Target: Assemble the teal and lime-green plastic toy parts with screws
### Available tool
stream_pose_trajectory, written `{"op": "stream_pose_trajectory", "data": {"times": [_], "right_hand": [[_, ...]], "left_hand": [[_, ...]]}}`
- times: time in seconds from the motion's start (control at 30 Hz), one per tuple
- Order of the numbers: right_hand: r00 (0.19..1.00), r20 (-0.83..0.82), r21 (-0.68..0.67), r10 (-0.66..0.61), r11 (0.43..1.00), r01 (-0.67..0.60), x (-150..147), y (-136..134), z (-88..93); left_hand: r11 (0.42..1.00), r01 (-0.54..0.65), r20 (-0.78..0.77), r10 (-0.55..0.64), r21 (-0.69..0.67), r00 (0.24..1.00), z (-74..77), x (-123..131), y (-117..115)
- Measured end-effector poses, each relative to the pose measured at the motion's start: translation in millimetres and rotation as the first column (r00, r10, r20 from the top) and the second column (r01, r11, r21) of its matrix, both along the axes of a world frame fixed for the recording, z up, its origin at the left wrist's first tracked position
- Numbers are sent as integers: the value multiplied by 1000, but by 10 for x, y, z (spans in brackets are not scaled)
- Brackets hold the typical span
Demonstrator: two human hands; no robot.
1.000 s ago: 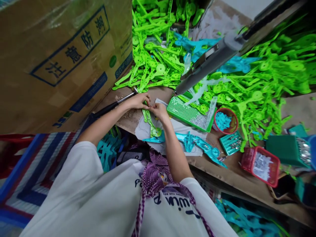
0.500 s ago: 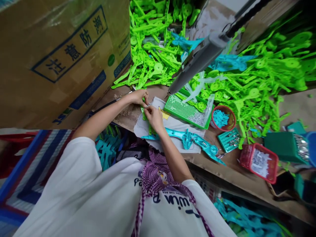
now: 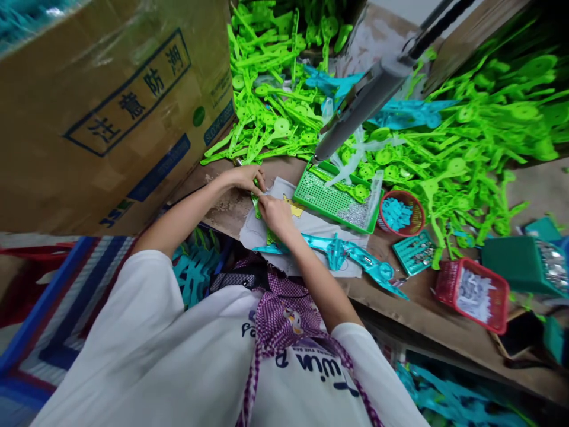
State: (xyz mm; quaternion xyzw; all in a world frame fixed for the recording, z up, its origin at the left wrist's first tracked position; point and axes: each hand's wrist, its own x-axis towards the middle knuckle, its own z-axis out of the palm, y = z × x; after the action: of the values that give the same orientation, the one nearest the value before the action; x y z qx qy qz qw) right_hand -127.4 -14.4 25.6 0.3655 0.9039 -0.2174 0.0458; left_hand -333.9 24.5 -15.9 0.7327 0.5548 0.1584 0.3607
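Observation:
My left hand (image 3: 249,178) pinches a narrow bright green plastic part (image 3: 256,206) over the edge of a grey cloth (image 3: 320,228). My right hand (image 3: 276,214) meets it there, its fingers closed on the same part; whether a smaller piece sits between the fingertips is hidden. Below my right forearm, a long translucent blue plastic piece (image 3: 335,252) lies across the cloth. Another bit of green plastic (image 3: 271,237) shows under my right hand. Just right of the hands stands a green perforated tray (image 3: 306,191) with small silvery pieces and a green part inside.
A grey electric screwdriver (image 3: 364,110) hangs over the tray. Green plastic parts (image 3: 284,118) are heaped behind. A large carton (image 3: 146,178) walls off the left. Toward the right are a red basket (image 3: 420,207) of blue pieces, a teal hardware tray (image 3: 413,252) and a red basket (image 3: 500,326) of white pieces.
Both hands stay together on the green part with only slight finger movement. The view has shifted a little, and the hanging screwdriver's tip sits slightly farther right.

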Motion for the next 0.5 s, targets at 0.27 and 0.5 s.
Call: {"op": "stream_pose_trajectory", "data": {"times": [0.27,0.5], "right_hand": [[963,-148,-262,-226,948,182,200,179,-85],[968,69,-66,-242,967,247,316,123,71]], "left_hand": [[998,-66,-13,66,-3,998,4,69,-74],[997,-74,-1,74,2,997,-6,86,-95]]}}
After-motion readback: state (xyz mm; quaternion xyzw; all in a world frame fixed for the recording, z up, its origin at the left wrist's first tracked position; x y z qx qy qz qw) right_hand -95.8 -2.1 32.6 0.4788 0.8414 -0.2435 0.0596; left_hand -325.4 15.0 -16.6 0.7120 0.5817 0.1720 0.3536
